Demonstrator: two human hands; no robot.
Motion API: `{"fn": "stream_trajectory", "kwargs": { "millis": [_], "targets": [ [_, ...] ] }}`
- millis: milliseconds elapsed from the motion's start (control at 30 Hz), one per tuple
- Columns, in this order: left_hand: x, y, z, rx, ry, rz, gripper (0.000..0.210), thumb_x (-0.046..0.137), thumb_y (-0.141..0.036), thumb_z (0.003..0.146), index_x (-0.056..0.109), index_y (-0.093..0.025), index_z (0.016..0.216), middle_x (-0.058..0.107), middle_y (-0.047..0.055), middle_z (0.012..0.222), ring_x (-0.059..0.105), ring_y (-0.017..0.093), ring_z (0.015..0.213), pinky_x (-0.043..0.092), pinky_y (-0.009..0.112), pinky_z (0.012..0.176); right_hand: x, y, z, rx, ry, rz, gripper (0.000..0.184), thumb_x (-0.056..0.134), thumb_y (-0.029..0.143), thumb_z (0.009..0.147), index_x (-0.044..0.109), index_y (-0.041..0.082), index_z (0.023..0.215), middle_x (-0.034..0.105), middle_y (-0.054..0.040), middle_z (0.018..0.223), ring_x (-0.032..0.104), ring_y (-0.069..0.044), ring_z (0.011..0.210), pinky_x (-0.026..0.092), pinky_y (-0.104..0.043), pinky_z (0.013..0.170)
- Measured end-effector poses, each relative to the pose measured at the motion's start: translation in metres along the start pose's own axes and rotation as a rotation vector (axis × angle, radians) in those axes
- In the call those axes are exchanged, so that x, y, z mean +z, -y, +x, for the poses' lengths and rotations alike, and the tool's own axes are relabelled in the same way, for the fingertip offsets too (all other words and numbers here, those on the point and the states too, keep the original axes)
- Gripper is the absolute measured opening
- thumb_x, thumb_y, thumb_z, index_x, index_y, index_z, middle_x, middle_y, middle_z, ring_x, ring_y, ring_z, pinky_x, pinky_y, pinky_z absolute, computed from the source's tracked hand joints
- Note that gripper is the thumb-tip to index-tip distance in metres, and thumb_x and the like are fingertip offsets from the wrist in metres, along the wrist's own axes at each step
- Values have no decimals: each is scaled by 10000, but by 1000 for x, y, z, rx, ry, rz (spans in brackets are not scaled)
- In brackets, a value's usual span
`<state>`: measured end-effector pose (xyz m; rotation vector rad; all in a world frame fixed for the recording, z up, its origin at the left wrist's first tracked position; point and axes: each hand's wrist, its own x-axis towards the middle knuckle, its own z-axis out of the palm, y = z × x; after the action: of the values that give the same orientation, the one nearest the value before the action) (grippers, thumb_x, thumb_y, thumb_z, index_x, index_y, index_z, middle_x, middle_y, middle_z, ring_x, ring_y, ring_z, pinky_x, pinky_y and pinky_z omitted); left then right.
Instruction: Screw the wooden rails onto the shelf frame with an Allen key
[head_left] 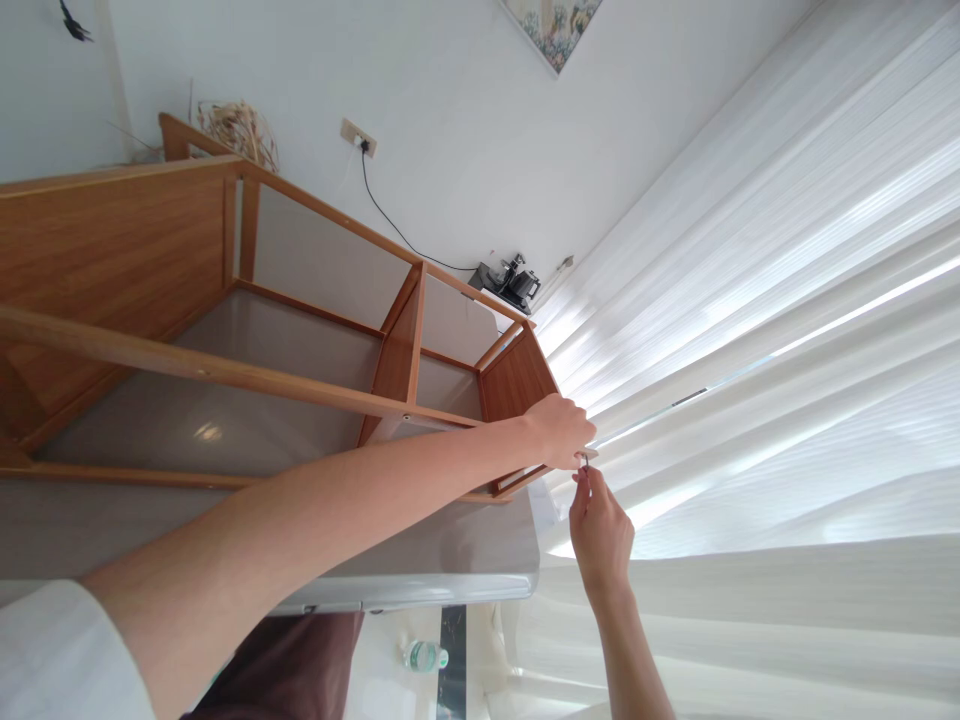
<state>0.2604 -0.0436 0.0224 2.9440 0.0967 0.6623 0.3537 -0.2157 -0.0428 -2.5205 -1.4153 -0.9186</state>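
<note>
A wooden furniture frame [300,385] with brown panels lies on a grey, glossy table [450,540]. My left arm reaches across it, and my left hand [559,430] is closed around the frame's far right corner. Just below, my right hand [602,525] pinches a small, thin dark metal piece [586,461] between thumb and fingertips. That piece touches or nearly touches the corner; its exact kind is too small to make out. My left fingers partly hide the spot.
White curtains [787,400] hang close on the right. A black appliance with a jug [519,285] stands behind the frame, its cord running to a wall socket [359,137]. Dried plant strands [240,130] lie at the back left. A plastic bottle [424,656] is on the floor.
</note>
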Motion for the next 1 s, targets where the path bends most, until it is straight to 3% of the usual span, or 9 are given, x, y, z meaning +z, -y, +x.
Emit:
{"fn": "stream_trajectory", "kwargs": {
  "millis": [433, 733, 1000],
  "targets": [
    [0, 0, 0, 5, 4, -9, 279, 590, -361, 820, 730, -147, 932, 726, 127, 892, 681, 298, 865, 495, 361, 635, 0, -3, -1, -31, -30, -33, 321, 324, 338, 1030, 609, 197, 984, 674, -10, 756, 515, -106, 523, 178, -242, 479],
    [-1, 0, -1, 1, 3, -7, 290, 590, -366, 819, 728, -142, 942, 724, 132, 889, 680, 297, 858, 490, 354, 631, -1, -9, -1, -89, -61, -178, 233, 401, 216, 1006, 601, 208, 1125, 687, 13, 888, 365, -53, 452, 170, -243, 461],
    [-1, 1, 0, 6, 10, 1, 300, 586, -372, 823, 725, -148, 968, 723, 136, 920, 680, 297, 864, 491, 357, 638, 1, -23, 1, -169, -133, -335, 392, 411, 79, 915, 607, 234, 1217, 696, -35, 1047, 409, -44, 454, 215, -261, 465]
  ]
}}
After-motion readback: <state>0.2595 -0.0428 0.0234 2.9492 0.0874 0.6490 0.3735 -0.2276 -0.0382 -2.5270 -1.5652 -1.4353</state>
